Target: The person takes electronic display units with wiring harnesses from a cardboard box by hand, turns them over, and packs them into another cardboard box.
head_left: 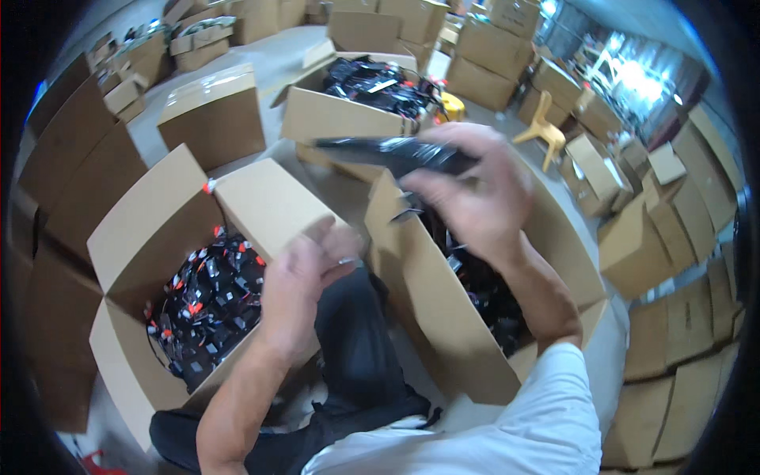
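My right hand (483, 190) is closed round one end of a long, flat black item (396, 150) that looks wrapped in shiny plastic. It is held up over the open carton on the right (443, 317), its free end pointing left, and motion blurs it. My left hand (305, 273) is raised by the inner flap of the left carton (273, 202), fingers bent. Blur hides whether it holds anything. Black pieces with red and white ends (210, 301) fill much of the left carton. More black items (495, 309) lie in the right carton, partly behind my right forearm.
Another open carton (348, 115) heaped with black items stands ahead. A closed carton (210, 119) sits to its left. A yellow stool (542, 131) is at the far right. Stacked cartons (681, 317) line the right side, and tall cardboard (71, 174) stands at the left.
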`<state>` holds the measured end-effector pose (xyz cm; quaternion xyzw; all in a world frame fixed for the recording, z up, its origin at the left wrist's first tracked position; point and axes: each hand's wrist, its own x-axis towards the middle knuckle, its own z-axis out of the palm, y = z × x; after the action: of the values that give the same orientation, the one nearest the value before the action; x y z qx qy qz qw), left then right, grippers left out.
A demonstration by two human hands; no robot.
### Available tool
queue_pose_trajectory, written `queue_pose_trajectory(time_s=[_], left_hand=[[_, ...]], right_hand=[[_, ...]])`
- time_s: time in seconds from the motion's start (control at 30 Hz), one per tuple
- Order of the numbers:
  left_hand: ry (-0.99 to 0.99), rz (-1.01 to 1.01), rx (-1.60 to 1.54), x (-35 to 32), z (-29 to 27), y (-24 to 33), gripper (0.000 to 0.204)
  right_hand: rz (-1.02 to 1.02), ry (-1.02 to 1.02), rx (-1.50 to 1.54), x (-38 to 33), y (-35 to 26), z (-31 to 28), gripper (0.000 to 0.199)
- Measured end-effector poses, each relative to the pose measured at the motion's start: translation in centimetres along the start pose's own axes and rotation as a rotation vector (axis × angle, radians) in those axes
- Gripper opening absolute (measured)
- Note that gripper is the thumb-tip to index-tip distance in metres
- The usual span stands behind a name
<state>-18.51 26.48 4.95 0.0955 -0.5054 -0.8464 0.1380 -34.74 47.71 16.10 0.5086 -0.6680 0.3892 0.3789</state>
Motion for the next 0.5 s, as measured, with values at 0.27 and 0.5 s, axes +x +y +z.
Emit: queue_pose_trajectory(time_s=[0.27, 0.5], left_hand=[[0.267, 0.304, -0.037, 2.6, -5.2, 8.9, 0.053], [0.794, 0.423, 0.094, -5.7, -30.6, 17.0, 0.064]], right_hand=[[-0.269, 0.014, -0.065, -3.0, 6.0, -0.5, 0.065], [0.853, -0.861, -0.304, -30.5, 32.2, -4.7, 0.061]])
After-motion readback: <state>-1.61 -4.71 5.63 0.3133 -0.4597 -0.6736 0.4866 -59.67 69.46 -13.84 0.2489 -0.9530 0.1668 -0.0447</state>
